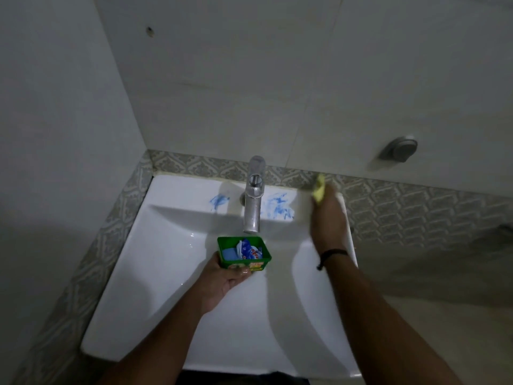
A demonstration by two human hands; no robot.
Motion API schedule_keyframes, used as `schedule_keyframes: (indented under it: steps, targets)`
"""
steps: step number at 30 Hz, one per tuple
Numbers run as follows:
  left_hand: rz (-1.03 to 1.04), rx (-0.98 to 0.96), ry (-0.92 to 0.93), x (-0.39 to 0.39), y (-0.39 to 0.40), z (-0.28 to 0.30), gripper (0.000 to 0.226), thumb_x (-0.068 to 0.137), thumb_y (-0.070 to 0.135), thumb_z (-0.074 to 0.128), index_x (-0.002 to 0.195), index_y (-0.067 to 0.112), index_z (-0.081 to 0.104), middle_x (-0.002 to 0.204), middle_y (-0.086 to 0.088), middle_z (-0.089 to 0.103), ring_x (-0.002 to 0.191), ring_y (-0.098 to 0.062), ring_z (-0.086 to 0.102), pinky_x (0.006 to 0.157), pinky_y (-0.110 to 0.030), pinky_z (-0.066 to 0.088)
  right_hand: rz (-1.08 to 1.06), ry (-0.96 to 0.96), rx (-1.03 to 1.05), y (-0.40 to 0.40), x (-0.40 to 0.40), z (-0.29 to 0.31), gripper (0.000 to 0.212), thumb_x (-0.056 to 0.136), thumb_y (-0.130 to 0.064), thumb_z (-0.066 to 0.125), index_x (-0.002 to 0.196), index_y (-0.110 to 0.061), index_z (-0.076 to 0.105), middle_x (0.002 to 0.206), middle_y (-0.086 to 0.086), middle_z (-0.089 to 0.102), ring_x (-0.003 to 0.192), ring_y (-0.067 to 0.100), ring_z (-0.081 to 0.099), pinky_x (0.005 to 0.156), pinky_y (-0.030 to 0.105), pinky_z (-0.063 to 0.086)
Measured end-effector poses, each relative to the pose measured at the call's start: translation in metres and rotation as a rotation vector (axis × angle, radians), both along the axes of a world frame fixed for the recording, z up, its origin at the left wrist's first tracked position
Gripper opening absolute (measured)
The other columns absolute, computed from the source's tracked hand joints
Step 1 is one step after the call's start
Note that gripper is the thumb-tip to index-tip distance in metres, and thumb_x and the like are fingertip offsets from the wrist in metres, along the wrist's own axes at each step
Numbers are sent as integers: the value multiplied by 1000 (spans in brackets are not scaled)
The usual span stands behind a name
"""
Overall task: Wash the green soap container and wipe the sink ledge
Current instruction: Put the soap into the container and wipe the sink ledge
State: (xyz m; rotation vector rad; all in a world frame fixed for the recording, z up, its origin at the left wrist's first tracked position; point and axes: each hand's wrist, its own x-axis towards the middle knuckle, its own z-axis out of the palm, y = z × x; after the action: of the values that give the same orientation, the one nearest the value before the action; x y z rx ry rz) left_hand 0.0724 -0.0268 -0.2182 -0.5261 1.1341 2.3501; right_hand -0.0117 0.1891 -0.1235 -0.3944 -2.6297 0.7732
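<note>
Left hand (222, 276) holds green container (244, 252) upright

Home bathroom: white wall-corner sink (172, 273) with chrome tap (254, 195), plain wall tiles (249, 79), patterned tile border (388, 195).

Green soap container (244, 252) upright over basin; blue-smeared sink ledge (277, 208) behind.

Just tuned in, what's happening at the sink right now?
A person stands at a white sink. The left hand holds the green soap container under the tap, with a wrapper and blue soap inside. The right hand grips a yellow cloth on the back ledge, beside blue smears.
</note>
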Motion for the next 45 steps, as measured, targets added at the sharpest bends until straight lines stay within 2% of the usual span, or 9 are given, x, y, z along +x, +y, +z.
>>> schedule_keyframes:
  steps: [4,11,16,24,33,37,39,41,45]
  targets:
    - [-5,-31,-8,1,0,-2,67,74,-26,60,133,2,47,123,-23,62,103,-31,65,72,-29,59,126,-150,257,-41,-15,-43,55,89,-18,56,135,9,40,140,31,40,135,43,31,112,55,16]
    - [-8,-30,-38,-1,7,-5,63,76,-27,57,131,1,47,126,-25,59,102,-31,64,70,-28,60,609,-82,298,-43,1,-41,58,93,-26,38,146,-3,28,154,17,24,145,31,16,117,38,-1]
    - [-26,-40,-17,-1,11,-11,63,75,-29,56,130,1,48,126,-24,59,101,-29,64,71,-29,60,1056,8,435,-8,36,-34,50,83,-2,52,133,-4,52,140,17,50,132,29,44,110,44,34]
    - [-74,-105,10,1,12,-15,70,70,-28,63,132,1,47,124,-22,62,104,-29,64,76,-30,59,-129,274,-129,66,38,-9,57,83,2,46,138,-11,46,130,20,58,114,33,57,93,36,44]
    - [-80,-118,42,3,7,-10,67,69,-27,62,126,4,50,117,-20,65,102,-29,64,75,-30,60,106,-65,14,-44,21,-40,51,89,-2,42,140,5,37,149,25,30,142,38,21,117,47,3]
    - [-96,-123,57,5,9,-11,70,68,-25,66,130,3,49,120,-20,65,106,-31,63,77,-32,59,375,-33,-271,-85,33,-23,40,92,-9,47,131,-3,54,136,20,52,128,31,46,108,42,35]
    - [-110,-136,53,5,10,-13,70,69,-25,66,130,3,48,121,-19,65,107,-29,64,77,-31,59,262,-34,-635,-68,30,0,28,95,-17,47,110,-8,69,109,11,70,97,23,63,71,31,54]
    - [-128,-154,45,4,11,-13,67,70,-25,66,128,3,48,120,-18,65,103,-26,66,74,-28,59,13,52,-997,-37,24,21,22,95,-16,51,87,-15,71,84,3,69,77,20,61,49,22,45]
    - [-130,-159,41,4,12,-12,66,69,-26,66,125,3,50,117,-18,66,98,-25,67,73,-28,58,-378,293,-650,16,10,27,18,95,-20,52,89,-8,66,80,7,64,74,19,57,66,28,44]
